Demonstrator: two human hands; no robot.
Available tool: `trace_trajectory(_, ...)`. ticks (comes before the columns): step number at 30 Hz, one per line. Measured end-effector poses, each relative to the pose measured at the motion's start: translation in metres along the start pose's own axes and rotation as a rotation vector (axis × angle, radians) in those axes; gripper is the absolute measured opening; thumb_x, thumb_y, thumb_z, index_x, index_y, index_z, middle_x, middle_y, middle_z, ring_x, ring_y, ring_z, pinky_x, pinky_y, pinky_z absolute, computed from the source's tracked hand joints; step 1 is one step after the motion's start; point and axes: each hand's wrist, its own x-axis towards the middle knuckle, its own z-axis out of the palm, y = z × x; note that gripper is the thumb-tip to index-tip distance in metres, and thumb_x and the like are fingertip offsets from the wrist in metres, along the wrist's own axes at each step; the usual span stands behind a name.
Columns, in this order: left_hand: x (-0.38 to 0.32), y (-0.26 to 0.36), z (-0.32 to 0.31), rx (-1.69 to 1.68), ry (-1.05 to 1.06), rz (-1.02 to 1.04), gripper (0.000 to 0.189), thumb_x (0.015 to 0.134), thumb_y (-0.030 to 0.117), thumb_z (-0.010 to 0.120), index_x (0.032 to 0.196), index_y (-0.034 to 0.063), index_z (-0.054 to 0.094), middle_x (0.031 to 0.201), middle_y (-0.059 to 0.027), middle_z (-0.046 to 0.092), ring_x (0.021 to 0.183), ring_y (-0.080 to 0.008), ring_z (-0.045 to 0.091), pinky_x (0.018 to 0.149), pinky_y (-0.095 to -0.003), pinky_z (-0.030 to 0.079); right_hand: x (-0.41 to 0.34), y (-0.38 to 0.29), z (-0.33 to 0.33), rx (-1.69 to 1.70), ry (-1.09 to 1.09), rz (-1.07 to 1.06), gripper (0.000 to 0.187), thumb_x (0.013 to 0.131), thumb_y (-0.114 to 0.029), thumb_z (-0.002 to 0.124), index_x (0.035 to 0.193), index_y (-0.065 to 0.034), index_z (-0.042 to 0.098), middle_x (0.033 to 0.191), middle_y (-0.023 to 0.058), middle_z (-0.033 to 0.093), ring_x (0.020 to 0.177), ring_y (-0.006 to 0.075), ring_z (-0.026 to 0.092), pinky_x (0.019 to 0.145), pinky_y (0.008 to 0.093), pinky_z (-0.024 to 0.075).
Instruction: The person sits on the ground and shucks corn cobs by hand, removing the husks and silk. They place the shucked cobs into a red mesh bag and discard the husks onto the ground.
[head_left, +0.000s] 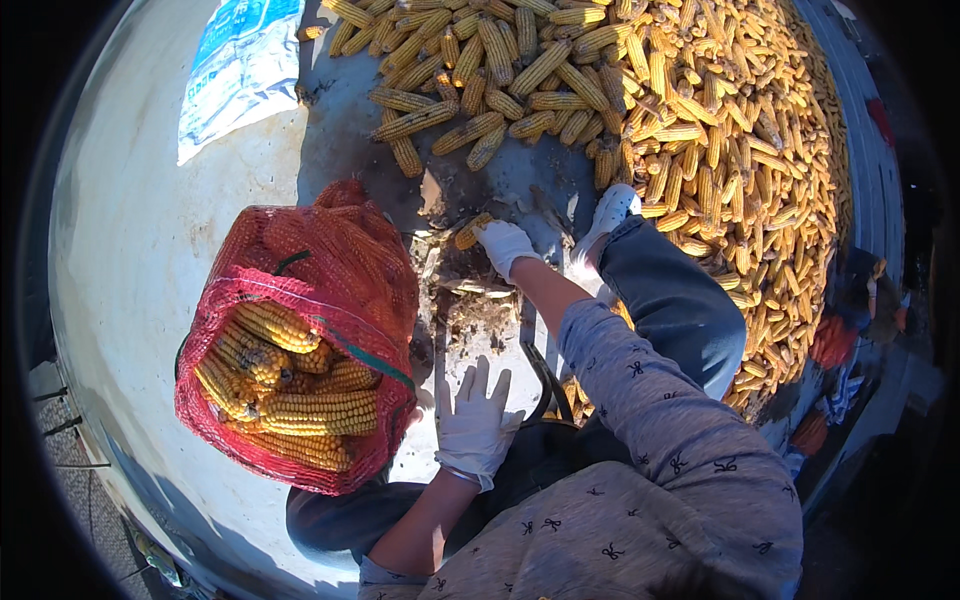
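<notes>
My right hand (507, 244), in a white glove, reaches forward over the floor with its fingers closed on an ear of corn (473, 231). My left hand (477, 420), gloved likewise, is held above my lap with its fingers spread and nothing in it. Just left of it stands a red mesh sack (315, 232), its mouth turned towards me. Several yellow ears of corn (322, 412) show inside that mouth. Dry husk scraps and dark debris (480, 315) lie on the floor between my two hands.
A large heap of corn ears (720, 150) stretches along the right, with looser ears (465, 131) ahead. At the far left lies a blue and white plastic bag (244, 75) bearing writing on the pale concrete floor (135, 225). My shoe (616, 210) stands by the heap.
</notes>
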Motion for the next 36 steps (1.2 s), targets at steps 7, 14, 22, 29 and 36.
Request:
trace_trajectory(7,0.036,-0.021,-0.019,-0.303,-0.124,-0.091,0.057,0.089,0.046,0.064,0.133,0.0104,0.061,0.14,-0.0272,0.05,0.129,-0.039,0.05,0.107,-0.0515,0.032,0.094,0.006,0.052,-0.159,-0.269,0.056,0.023,0.09,-0.014,0.062,0.111,-0.0086,0.069,0.102,0.0103,0.072,0.101,0.0303,0.068,0.086,0.0413,0.0528)
trace_trajectory(14,0.037,-0.022,-0.021,-0.29,-0.13,-0.079,0.058,0.088,0.045,0.063,0.133,0.0084,0.06,0.14,-0.0261,0.049,0.123,-0.0408,0.051,0.102,-0.0526,0.037,0.088,0.006,0.03,-0.041,-0.265,0.103,0.022,0.087,-0.017,0.067,0.105,-0.0071,0.071,0.103,0.0145,0.072,0.099,0.0312,0.07,0.082,0.0419,0.0541)
trace_trajectory(22,0.009,-0.004,-0.02,-0.117,0.018,0.036,0.057,0.093,0.044,0.057,0.138,0.0104,0.055,0.145,-0.022,0.046,0.13,-0.0364,0.049,0.109,-0.0558,0.032,-0.041,-0.041,-0.059,0.902,-0.049,0.691,0.048,0.079,-0.036,0.066,0.113,-0.0025,0.066,0.103,0.0225,0.07,0.095,0.0374,0.069,0.082,0.0429,0.0539)
trace_trajectory(29,0.019,-0.005,0.0,-0.39,0.137,0.001,0.047,0.09,0.035,0.065,0.128,0.0073,0.062,0.124,-0.0166,0.063,0.108,-0.0346,0.063,0.094,-0.0406,0.05,-0.169,-0.088,-0.062,1.406,0.023,0.655,0.052,0.086,-0.037,0.069,0.119,0.0021,0.06,0.097,0.0145,0.069,0.078,0.0193,0.067,0.062,0.0325,0.0535)
trace_trajectory(36,0.008,-0.003,0.007,-1.261,0.057,-0.223,0.047,0.092,0.029,0.073,0.124,-0.0013,0.057,0.105,-0.0098,0.065,0.089,-0.0153,0.065,0.072,-0.0254,0.055,-0.275,-0.117,-0.13,0.84,0.026,0.077,0.057,0.076,-0.046,0.075,0.114,-0.0052,0.064,0.101,0.0186,0.07,0.091,0.0347,0.068,0.08,0.0423,0.0538)
